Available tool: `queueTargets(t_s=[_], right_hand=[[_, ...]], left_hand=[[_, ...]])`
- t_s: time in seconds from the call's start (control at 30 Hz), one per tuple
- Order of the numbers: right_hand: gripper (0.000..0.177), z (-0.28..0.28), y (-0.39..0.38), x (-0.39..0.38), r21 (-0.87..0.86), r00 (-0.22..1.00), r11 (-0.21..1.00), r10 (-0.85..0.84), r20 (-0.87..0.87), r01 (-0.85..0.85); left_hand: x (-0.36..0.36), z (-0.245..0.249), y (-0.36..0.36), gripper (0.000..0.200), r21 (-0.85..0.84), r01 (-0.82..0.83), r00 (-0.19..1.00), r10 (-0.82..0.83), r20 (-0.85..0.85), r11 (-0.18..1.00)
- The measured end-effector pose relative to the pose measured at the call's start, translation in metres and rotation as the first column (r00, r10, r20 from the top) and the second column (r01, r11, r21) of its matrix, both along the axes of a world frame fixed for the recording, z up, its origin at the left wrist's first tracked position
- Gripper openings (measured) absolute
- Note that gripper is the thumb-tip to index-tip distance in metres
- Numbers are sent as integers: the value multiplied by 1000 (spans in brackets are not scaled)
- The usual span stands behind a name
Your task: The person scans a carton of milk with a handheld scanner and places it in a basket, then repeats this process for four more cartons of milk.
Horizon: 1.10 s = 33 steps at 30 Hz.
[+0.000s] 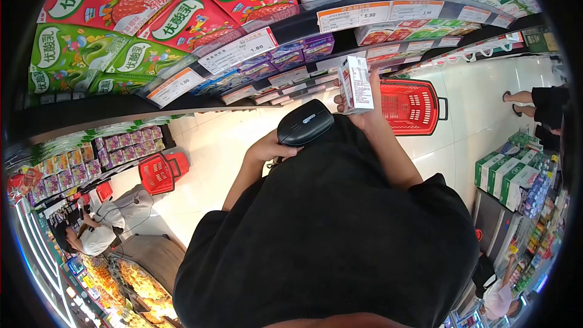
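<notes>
My left hand [267, 148] is closed around a black handheld scanner [306, 123], its rounded head pointing forward and its lower part hidden by the hand. In my right hand [372, 110] is a small white drink carton [356, 85], held upright with a printed panel facing me. My fingers wrap its left side and the thumb is on its right. A small gap separates the scanner from the carton. Both hands are in front of my black shirt, below the edge of the drink shelf [285, 21].
Red and green drink packs [188, 21] fill the upper shelf, with price labels [240, 50] along its edge. A red shopping basket [408, 107] stands on the floor at right; more red baskets [159, 173] are at left. Other people [100, 237] are at the sides.
</notes>
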State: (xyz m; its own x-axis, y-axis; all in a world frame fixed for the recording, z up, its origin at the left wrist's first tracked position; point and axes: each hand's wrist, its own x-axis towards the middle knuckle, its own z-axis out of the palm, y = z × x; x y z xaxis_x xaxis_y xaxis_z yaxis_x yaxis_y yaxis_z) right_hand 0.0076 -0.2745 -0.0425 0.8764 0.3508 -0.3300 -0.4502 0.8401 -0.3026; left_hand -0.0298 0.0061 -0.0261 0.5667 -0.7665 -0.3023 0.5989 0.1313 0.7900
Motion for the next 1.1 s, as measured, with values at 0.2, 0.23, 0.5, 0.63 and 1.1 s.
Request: queueTargets(t_s=[0.2,0.23,0.5,0.63,1.1], right_hand=[[67,32,7,1,-87,984,996,-23,-178,7],[66,27,6,2,5,985,999,-33,-170,34],[75,28,-14,1,254,999,967,11,-33,-2],[76,44,-17,6,38,991,999,24,134,-30],[77,65,-16,20,-661,716,309,-112,689,684]], left_hand=[[5,15,-11,67,44,2,1000,-2,-9,999],[5,12,-11,67,41,6,1000,-5,-8,999],[6,10,-9,56,-65,13,1000,-13,1,998],[10,13,-11,57,-70,22,1000,-22,11,997],[14,19,-19,58,-123,3,998,5,61,992]])
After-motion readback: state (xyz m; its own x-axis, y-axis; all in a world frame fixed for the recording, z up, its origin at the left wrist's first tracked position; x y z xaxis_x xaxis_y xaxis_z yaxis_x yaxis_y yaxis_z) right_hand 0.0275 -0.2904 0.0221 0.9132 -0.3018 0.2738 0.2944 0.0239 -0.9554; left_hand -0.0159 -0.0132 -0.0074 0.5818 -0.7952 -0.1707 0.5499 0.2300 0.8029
